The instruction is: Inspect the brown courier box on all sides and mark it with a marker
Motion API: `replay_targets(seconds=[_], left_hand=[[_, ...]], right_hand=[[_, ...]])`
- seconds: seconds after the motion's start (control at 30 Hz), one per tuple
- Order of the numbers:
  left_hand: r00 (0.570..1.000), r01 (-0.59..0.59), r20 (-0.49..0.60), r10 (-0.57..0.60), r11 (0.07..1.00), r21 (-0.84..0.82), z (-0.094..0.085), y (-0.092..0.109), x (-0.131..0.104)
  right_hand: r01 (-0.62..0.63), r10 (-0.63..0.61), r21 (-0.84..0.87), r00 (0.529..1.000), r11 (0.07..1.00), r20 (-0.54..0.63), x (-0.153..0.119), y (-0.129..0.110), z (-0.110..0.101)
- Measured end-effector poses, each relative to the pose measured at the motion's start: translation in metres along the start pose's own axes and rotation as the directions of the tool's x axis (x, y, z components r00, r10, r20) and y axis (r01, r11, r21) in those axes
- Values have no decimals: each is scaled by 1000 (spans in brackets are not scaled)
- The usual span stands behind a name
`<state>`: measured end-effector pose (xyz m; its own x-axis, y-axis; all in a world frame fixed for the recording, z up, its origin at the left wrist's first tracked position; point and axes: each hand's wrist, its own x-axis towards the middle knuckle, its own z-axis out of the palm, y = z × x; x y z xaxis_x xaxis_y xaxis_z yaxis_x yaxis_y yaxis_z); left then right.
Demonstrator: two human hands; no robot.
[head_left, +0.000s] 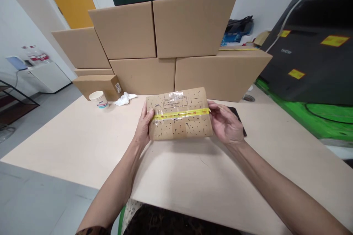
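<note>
Looks like the holding step: box (179,130) up over the tabletop (68,132), left hand (142,127) clamped at its 9 o'clock, right hand (228,125) at 3 (can't tell if gripping), so next move probably needs steady support.

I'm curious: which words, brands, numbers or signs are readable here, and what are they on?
"brother", probably, though blurred: dark cover at right.
Too small or blurred to read:
Boxed print on the package.
Red marks on its yellow tape.
Print on the paper cup.
Label on the small carton.
Yellow stickers on the cover.
Bottle labels, far left.
</note>
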<state>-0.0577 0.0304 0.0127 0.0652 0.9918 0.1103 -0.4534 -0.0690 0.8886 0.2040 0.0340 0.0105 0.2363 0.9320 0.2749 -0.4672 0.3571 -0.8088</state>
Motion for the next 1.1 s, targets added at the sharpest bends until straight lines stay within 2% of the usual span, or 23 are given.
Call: replay_targets(seconds=[0.13,0.27,0.37,0.63,0.73,0.93,1.0,1.1], left_hand=[[1000,-8,24,8,1000,11,5,-2,-3],[988,-156,9,156,982,104,8,-5,-7],[976,-216,2,220,956,198,8,-4,-9],[965,-260,111,238,923,285,0,0,-5],[965,-254,132,225,925,283,-5,-4,-1],[987,-163,58,153,952,260,-5,-11,5],[982,-190,41,186,961,201,-3,-8,5],[951,-308,-6,310,944,117,-3,1,5]], right_hand=[[43,-43,-19,999,999,-3,1,-2,0],[2,-2,-15,1000,1000,-24,2,2,0],[-56,56,28,998,998,-9,1,13,0],[-123,127,77,991,989,-52,3,31,-8],[-104,108,65,992,992,-59,4,34,-10],[-92,93,22,995,995,-33,-1,40,-9],[-123,124,62,992,990,-10,-2,40,-10],[-193,195,142,981,971,1,-2,40,-15]])
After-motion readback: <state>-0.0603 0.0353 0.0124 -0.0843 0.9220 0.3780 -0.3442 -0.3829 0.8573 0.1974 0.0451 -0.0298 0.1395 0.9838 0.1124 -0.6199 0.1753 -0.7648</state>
